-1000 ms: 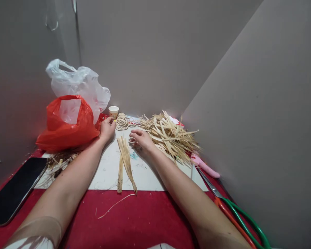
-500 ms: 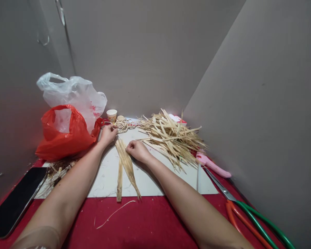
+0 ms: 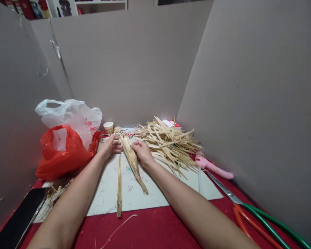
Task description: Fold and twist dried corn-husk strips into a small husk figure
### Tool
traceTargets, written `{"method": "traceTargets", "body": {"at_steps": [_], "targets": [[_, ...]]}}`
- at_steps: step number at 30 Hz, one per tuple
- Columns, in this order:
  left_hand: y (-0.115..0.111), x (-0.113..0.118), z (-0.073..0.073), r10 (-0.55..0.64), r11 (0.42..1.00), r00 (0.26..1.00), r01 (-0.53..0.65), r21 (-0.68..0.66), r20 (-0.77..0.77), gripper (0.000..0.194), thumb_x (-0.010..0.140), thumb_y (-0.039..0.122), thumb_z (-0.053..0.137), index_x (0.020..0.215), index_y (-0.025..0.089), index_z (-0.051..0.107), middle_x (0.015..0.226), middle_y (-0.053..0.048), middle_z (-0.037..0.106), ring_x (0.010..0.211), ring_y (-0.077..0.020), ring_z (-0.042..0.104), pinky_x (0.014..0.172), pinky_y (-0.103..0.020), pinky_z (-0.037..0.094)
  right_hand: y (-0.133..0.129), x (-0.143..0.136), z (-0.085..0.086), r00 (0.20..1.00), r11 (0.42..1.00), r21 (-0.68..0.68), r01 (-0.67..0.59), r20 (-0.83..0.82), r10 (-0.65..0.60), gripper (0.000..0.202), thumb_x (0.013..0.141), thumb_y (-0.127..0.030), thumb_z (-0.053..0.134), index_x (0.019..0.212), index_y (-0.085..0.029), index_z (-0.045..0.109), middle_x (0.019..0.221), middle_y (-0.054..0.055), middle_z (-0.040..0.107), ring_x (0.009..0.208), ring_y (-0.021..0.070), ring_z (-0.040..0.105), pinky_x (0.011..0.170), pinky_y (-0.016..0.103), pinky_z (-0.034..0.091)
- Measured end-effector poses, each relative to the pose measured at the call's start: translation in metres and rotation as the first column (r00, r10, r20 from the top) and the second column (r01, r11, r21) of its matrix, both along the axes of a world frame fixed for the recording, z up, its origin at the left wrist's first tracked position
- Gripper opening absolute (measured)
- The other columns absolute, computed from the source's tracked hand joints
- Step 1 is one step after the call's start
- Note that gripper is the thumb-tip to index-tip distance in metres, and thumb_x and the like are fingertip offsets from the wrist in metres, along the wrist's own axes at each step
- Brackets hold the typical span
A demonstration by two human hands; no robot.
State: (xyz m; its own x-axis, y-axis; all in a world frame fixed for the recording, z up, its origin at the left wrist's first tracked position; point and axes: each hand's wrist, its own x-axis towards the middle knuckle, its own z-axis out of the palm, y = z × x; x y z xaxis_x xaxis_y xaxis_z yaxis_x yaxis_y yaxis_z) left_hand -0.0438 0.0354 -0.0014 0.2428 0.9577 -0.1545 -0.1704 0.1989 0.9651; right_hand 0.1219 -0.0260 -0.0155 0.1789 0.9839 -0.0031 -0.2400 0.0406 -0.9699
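Near twelve o'clock, the right hand (image 3: 144,154) pinches a dry leaf (image 3: 133,162) that a hard tug could split, the left hand (image 3: 109,148) beside it seemingly open.

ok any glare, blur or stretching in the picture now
In the head view, the scissors and phone look stretched toward the lower corners; lighting is soft, with sheen on the red bag; the strip at the right hand looks fairly clear

The red bag (image 3: 63,167) has a white plastic bag (image 3: 69,114) just behind it, a paper cup (image 3: 108,128) to its right, a black phone (image 3: 18,218) on its near side and, well to its right, a pink handle (image 3: 216,168) and green-and-orange scissors (image 3: 232,196)
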Motion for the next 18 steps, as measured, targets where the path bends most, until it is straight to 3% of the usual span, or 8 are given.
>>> {"method": "traceTargets", "body": {"at_steps": [2,4,7,10,13,15,16,18], "targets": [[-0.005,0.001,0.004,-0.126,0.991,0.992,0.128,-0.047,0.032,0.044,0.076,0.052,0.069,0.101,0.018,0.056,0.076,-0.003,0.065,0.061,-0.0161,0.065,0.053,-0.029,0.055,0.003,0.0,-0.001,1.0,1.0,0.001,0.004,-0.024,-0.004,0.023,0.057,-0.034,0.067,0.069,-0.02,0.053,0.049,-0.007,0.05,0.043,0.0092,0.042,0.04,0.021,0.031],[-0.011,0.003,0.007,-0.239,0.97,0.971,0.24,-0.03,0.017,0.04,0.072,0.039,0.076,0.1,0.017,0.058,0.08,-0.004,0.067,0.063,-0.0149,0.065,0.057,-0.029,0.057,0.003,0.0,-0.001,0.999,1.0,0.011,-0.024,-0.037,0.024,0.024,0.058,-0.035,0.068,0.07,-0.02,0.053,0.052,-0.007,0.052,0.043,0.0097,0.045,0.038,0.021,0.034],[-0.014,0.007,0.007,-0.314,0.949,0.949,0.314,-0.011,-0.009,0.026,0.069,0.02,0.078,0.089,0.012,0.064,0.071,-0.003,0.065,0.054,-0.0101,0.059,0.056,-0.025,0.055,0.002,-0.001,-0.001,0.996,0.996,0.048,-0.079,-0.041,0.081,0.025,0.059,-0.034,0.07,0.071,-0.02,0.053,0.056,-0.005,0.056,0.046,0.0099,0.05,0.038,0.02,0.037],[-0.009,0.005,0.007,-0.166,0.986,0.984,0.167,-0.002,0.071,0.013,0.067,0.009,0.073,0.072,0.01,0.062,0.056,0.0,0.059,0.045,-0.0079,0.052,0.049,-0.019,0.048,-0.002,-0.001,0.0,0.996,0.995,0.052,-0.086,-0.009,0.087,0.023,0.065,-0.034,0.069,0.074,-0.02,0.052,0.06,-0.004,0.06,0.046,0.0092,0.052,0.038,0.018,0.036],[-0.002,-0.004,0.01,0.013,0.997,0.977,0.003,-0.077,0.214,0.005,0.068,0.008,0.063,0.073,0.01,0.062,0.058,-0.003,0.062,0.051,-0.0124,0.059,0.051,-0.022,0.05,-0.008,0.001,0.004,0.971,0.993,0.006,-0.114,0.212,0.11,0.02,0.073,-0.033,0.064,0.067,-0.019,0.051,0.053,-0.003,0.057,0.04,0.0075,0.046,0.036,0.018,0.03],[0.002,-0.01,0.012,0.063,0.992,0.956,-0.03,-0.12,0.285,0.01,0.07,0.011,0.056,0.078,0.009,0.063,0.062,-0.006,0.065,0.052,-0.0141,0.06,0.05,-0.023,0.05,-0.016,0.002,0.01,0.87,0.964,-0.051,-0.26,0.42,0.257,0.022,0.075,-0.029,0.064,0.061,-0.017,0.052,0.046,-0.004,0.052,0.038,0.0064,0.041,0.038,0.019,0.029],[0.003,-0.013,0.013,0.07,0.991,0.946,-0.029,-0.13,0.316,0.011,0.071,0.012,0.054,0.079,0.009,0.062,0.063,-0.006,0.064,0.05,-0.0131,0.058,0.046,-0.022,0.048,-0.021,0.002,0.014,0.782,0.924,-0.085,-0.372,0.507,0.362,0.019,0.074,-0.025,0.065,0.061,-0.016,0.055,0.047,-0.004,0.052,0.04,0.0062,0.041,0.041,0.019,0.03],[0.004,-0.016,0.014,0.046,0.99,0.928,0.008,-0.142,0.371,0.01,0.074,0.014,0.051,0.077,0.01,0.059,0.062,-0.005,0.062,0.041,-0.0088,0.049,0.036,-0.017,0.038,-0.033,0.001,0.024,0.535,0.767,-0.173,-0.618,0.622,0.571,0.007,0.068,-0.018,0.069,0.07,-0.015,0.064,0.052,-0.004,0.055,0.045,0.0066,0.046,0.047,0.02,0.034]]}}
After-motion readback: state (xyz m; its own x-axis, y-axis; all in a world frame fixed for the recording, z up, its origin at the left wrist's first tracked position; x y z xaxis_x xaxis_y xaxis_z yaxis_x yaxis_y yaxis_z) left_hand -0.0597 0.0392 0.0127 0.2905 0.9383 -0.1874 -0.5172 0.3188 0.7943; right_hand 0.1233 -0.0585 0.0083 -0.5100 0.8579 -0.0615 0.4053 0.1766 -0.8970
